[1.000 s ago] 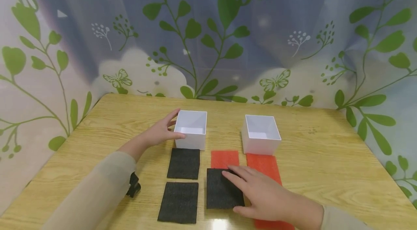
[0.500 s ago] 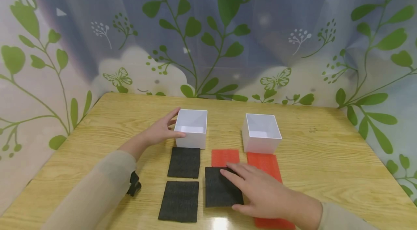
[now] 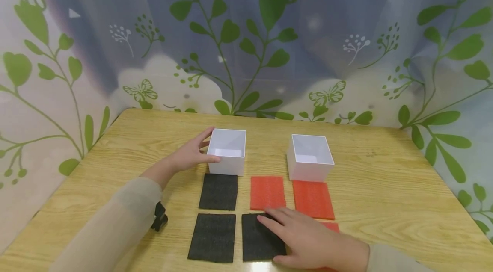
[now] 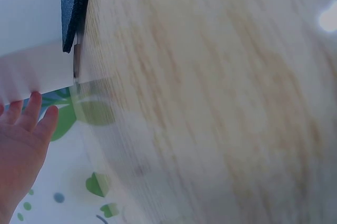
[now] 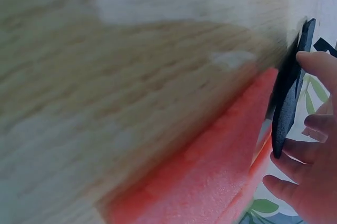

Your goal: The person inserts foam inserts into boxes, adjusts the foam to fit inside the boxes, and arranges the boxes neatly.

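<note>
My left hand (image 3: pixel 192 155) grips the left white box (image 3: pixel 227 165) at its left side, thumb on the front wall and fingers toward the back. In the left wrist view its fingertips touch the box wall (image 4: pixel 39 71). My right hand (image 3: pixel 308 235) holds a black square pad (image 3: pixel 259 242) by its edges, fingers at the far edge and thumb near the close edge. The right wrist view shows this pad (image 5: pixel 289 103) edge-on between thumb and fingers. Two more black pads lie to its left, one nearer (image 3: pixel 212 238) and one farther (image 3: pixel 218 191).
A second white box (image 3: pixel 311 158) stands to the right, its top open. Red pads lie in front of it: one at left (image 3: pixel 267 193), one at right (image 3: pixel 313 199), and one (image 3: pixel 332 226) mostly under my right hand. A patterned curtain (image 3: pixel 246 49) hangs behind the wooden table (image 3: pixel 385 203).
My right hand has brought the black pad toward me and down, level with the near black pad. More of the red pads now shows. The left hand stays on its box.
</note>
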`<state>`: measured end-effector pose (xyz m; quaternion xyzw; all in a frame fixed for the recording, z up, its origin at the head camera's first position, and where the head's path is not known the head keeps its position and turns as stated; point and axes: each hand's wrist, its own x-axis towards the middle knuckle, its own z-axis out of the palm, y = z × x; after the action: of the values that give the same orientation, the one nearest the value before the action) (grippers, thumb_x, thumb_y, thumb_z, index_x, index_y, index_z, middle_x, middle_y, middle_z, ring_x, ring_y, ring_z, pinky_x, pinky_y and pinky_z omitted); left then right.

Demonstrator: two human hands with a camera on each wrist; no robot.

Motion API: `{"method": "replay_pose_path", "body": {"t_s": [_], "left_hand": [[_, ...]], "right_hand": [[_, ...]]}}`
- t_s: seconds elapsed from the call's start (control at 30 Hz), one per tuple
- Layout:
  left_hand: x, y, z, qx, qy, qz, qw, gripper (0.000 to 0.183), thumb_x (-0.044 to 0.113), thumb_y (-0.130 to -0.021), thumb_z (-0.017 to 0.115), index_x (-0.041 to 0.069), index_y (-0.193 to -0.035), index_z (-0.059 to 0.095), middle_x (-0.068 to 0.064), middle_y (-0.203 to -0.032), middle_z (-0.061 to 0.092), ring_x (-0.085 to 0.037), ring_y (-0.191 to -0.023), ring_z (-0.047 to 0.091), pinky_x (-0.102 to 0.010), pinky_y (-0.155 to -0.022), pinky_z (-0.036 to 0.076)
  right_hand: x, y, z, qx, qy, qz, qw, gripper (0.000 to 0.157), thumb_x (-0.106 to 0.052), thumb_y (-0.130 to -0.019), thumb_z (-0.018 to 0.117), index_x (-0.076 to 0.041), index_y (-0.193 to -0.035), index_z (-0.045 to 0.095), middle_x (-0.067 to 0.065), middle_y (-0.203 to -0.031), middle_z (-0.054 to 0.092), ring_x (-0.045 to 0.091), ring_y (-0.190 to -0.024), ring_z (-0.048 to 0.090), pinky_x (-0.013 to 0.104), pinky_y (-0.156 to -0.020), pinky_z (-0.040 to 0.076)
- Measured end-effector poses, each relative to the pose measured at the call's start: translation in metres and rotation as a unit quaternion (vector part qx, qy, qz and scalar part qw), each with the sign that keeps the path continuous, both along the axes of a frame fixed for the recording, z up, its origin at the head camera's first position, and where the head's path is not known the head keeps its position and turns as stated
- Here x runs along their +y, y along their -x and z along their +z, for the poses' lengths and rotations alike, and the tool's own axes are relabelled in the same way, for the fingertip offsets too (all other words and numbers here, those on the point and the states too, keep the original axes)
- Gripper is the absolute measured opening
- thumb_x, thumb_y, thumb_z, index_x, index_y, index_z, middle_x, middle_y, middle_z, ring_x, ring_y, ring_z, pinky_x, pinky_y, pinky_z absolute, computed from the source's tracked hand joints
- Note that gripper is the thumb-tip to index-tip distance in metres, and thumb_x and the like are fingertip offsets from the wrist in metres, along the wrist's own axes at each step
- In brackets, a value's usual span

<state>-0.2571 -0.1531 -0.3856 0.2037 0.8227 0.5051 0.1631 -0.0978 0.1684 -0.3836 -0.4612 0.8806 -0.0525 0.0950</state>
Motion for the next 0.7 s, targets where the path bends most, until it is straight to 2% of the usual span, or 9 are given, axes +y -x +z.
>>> {"method": "replay_pose_path", "body": {"t_s": [0.47,0.7], "left_hand": [[0.0010,-0.0003,0.0011,-0.003,-0.004,0.001,1.0000,0.104,0.030,-0.079,0.075,0.017,-0.151,0.001,-0.005,-0.156,0.001,-0.033,-0.138,0.016,-0.052,-0.106,0.023],[0.0013,-0.0012,0.0014,-0.003,-0.002,0.003,1.0000,0.104,0.030,-0.080,0.075,0.017,-0.151,0.001,-0.005,-0.156,0.001,-0.033,-0.138,0.016,-0.053,-0.106,0.022]], "right_hand": [[-0.0015,0.0021,-0.0076,-0.034,-0.024,-0.012,0.999,0.076,-0.060,-0.086,0.052,-0.017,-0.145,0.033,0.008,-0.144,0.037,0.025,-0.126,0.040,0.042,-0.098,0.039],[-0.0037,0.0029,-0.0061,-0.046,-0.024,-0.014,0.999,0.076,-0.060,-0.084,0.055,-0.016,-0.143,0.037,0.010,-0.142,0.039,0.028,-0.125,0.042,0.040,-0.095,0.042]]}}
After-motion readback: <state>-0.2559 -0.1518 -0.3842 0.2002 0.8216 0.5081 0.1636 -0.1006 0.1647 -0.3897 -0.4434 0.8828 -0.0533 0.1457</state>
